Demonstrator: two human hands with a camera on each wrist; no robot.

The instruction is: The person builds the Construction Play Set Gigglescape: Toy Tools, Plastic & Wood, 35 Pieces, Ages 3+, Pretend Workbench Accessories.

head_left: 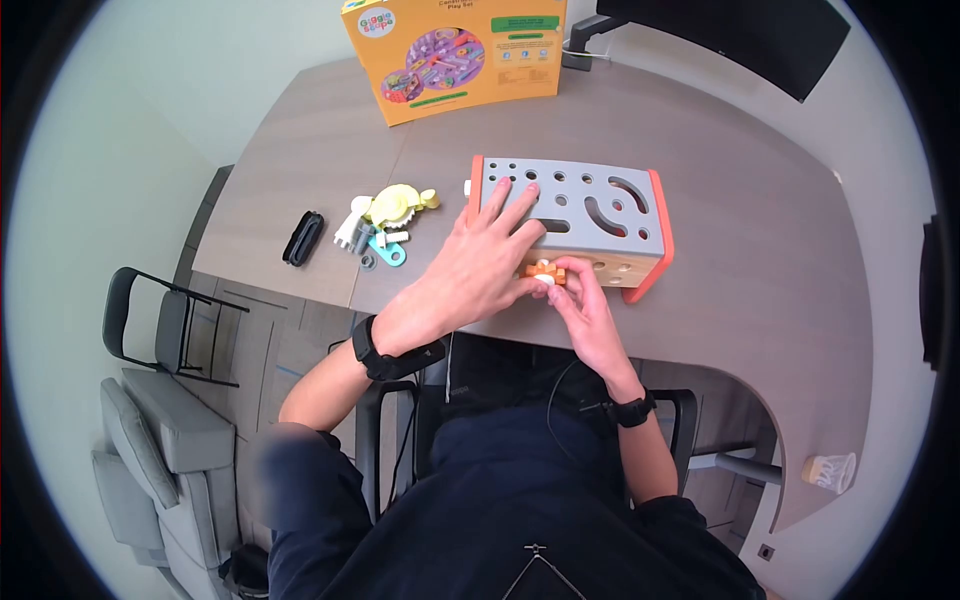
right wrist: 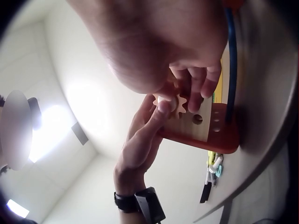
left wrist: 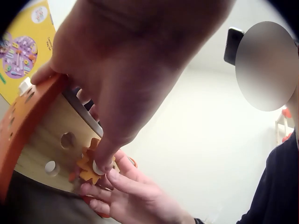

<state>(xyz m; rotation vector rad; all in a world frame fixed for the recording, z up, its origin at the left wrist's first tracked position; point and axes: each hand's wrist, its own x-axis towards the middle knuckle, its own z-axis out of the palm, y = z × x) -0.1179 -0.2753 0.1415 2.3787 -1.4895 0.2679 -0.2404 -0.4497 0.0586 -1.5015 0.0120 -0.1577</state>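
Observation:
An orange toy gear [head_left: 546,271] with a white peg [left wrist: 97,167] at its middle sits against the wooden front side of a toy workbench [head_left: 600,200]. My left hand [head_left: 465,262] lies over the workbench's grey top with fingers spread, and its thumb presses the white peg. From the right, my right hand [head_left: 592,325] pinches the gear at its edge with thumb and fingers. In the right wrist view the gear's teeth [right wrist: 182,111] show beside the left thumb. Part of the gear is covered by the fingers.
Left of the workbench lie yellow, grey and teal toy parts [head_left: 392,208] and a black case [head_left: 303,238]. A yellow toy box [head_left: 470,60] stands behind, near a monitor [head_left: 740,35]. A paper cup [head_left: 830,471] is at the far right. The table's curved front edge runs close by.

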